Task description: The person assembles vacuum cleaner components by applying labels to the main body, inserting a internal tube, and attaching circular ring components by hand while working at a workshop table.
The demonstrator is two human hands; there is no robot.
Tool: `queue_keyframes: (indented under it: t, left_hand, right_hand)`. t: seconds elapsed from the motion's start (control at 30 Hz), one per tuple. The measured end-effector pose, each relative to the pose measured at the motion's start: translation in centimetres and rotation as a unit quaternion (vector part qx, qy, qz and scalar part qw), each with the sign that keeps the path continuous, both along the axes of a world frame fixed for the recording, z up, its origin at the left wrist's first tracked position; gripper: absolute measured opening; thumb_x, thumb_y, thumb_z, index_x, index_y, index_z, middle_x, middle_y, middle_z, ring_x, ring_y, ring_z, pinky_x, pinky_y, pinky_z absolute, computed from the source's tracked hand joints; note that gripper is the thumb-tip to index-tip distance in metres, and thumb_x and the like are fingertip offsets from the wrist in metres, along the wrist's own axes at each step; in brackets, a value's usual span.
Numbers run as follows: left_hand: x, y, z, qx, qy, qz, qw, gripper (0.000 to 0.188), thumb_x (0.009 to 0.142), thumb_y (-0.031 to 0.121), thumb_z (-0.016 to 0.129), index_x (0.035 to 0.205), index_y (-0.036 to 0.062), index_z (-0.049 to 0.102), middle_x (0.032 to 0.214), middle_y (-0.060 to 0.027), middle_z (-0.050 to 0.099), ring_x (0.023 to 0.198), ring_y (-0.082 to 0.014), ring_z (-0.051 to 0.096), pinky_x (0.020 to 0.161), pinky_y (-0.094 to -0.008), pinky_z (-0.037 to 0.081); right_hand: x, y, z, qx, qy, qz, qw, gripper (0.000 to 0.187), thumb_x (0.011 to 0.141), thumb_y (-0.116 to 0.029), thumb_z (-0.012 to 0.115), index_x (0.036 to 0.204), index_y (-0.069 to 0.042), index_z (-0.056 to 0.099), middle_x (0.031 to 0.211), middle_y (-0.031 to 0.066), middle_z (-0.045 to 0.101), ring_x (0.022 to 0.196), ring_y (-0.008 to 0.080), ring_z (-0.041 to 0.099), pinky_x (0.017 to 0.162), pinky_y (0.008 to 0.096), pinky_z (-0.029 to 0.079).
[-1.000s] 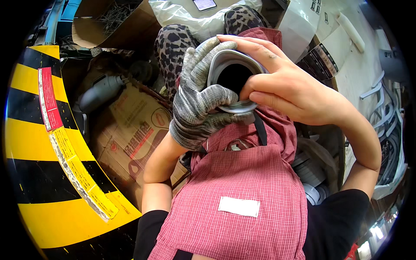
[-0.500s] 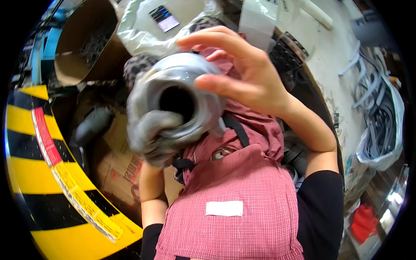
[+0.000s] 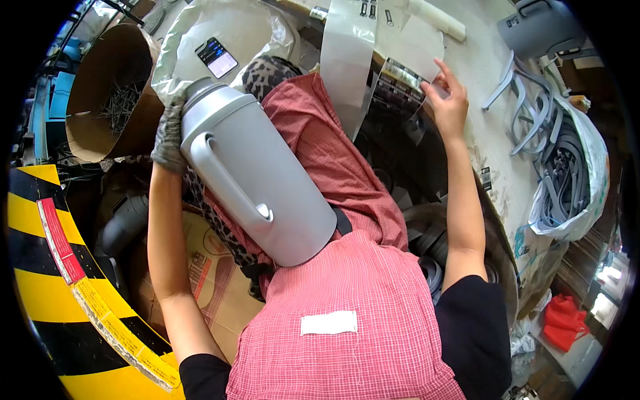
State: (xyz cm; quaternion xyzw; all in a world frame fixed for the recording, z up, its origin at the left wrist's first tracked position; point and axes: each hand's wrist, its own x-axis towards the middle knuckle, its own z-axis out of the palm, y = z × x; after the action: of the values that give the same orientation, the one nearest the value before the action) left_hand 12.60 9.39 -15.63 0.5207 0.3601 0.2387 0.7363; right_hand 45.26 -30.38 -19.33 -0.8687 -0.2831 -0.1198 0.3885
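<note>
A grey plastic jug (image 3: 273,180) lies tilted across my lap, its narrower collared end pointing up and left. Its long side handle (image 3: 227,177) faces me, with a white spot near the handle's lower end. My left hand (image 3: 171,133), in a grey knit glove, is closed on the jug beside its collar. My bare right hand (image 3: 448,100) is raised off the jug at the worktable's edge, fingers apart. Close to those fingertips lies a stack of dark printed labels (image 3: 399,83). Nothing shows in that hand.
A phone (image 3: 217,57) rests on a plastic-lined container ahead. Left of it stands a cardboard box (image 3: 83,100) of thin metal rods. A yellow-black striped surface (image 3: 40,267) borders my left. On the right worktable (image 3: 497,140) are a bag of grey strips (image 3: 567,180) and another jug (image 3: 543,30).
The jug has swung from its opening facing me to lying lengthwise on my lap. My right hand has left it and moved right, to the labels. My left hand still holds it.
</note>
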Motion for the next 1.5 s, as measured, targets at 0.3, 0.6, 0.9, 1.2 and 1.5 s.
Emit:
queue_keyframes:
  t: [0.3,0.6,0.9,1.2,1.5]
  left_hand:
    - [2.0,3.7,-2.6,-0.001,0.026,0.001,1.0,0.038,0.099,0.039,0.066,0.127,0.015,0.063,0.116,-0.0025,0.066,0.1,-0.0129,0.063,0.084,-0.0289,0.054]
    - [-4.0,-10.0,-1.0,0.465,0.034,0.17,0.868,0.049,0.108,0.035,0.046,0.139,-0.0015,0.049,0.139,-0.0185,0.055,0.126,-0.0274,0.055,0.109,-0.0376,0.042]
    - [-11.7,-21.1,-7.4,0.646,-0.007,-0.063,0.761,0.1,0.085,0.073,0.06,0.153,0.0054,0.035,0.159,-0.0264,0.031,0.149,-0.047,0.026,0.122,-0.0609,0.015]
    - [-10.7,-22.4,-6.6,0.656,0.017,-0.022,0.754,0.085,0.09,0.048,0.069,0.154,0.0076,0.032,0.16,-0.0259,0.029,0.151,-0.0451,0.023,0.122,-0.0615,0.013]
    - [-10.8,-23.0,-6.9,0.65,0.142,-0.086,0.742,0.05,0.086,0.029,0.072,0.133,0.0447,0.064,0.164,-0.0118,0.029,0.153,-0.0422,0.017,0.12,-0.0675,0.015]
  right_hand:
    - [0.1,-0.9,-0.3,0.152,0.179,0.04,0.971,0.03,0.083,-0.005,0.08,0.113,-0.005,0.077,0.098,0.0039,0.074,0.091,0.0116,0.067,0.086,0.0271,0.053]
    - [-5.9,-1.9,4.3,-0.002,-0.064,0.015,0.998,0.008,0.086,0.006,0.073,0.093,0.003,0.074,0.102,0.0054,0.072,0.093,0.0132,0.068,0.089,0.0263,0.053]
    - [-16.9,5.0,10.6,0.011,0.578,0.342,0.741,0.045,0.081,0.008,0.075,0.124,0.001,0.062,0.09,0.005,0.069,0.08,0.0094,0.066,0.075,0.0228,0.054]
    - [-19.6,9.9,9.6,-0.082,0.551,0.421,0.716,0.034,0.084,0.001,0.077,0.115,0.0,0.064,0.088,0.0066,0.073,0.082,0.0097,0.07,0.075,0.0239,0.057]
    - [-20.7,10.3,8.8,-0.181,0.244,0.428,0.851,0.046,0.074,-0.013,0.086,0.111,-0.007,0.059,0.082,0.0094,0.069,0.07,0.0231,0.069,0.065,0.0327,0.055]
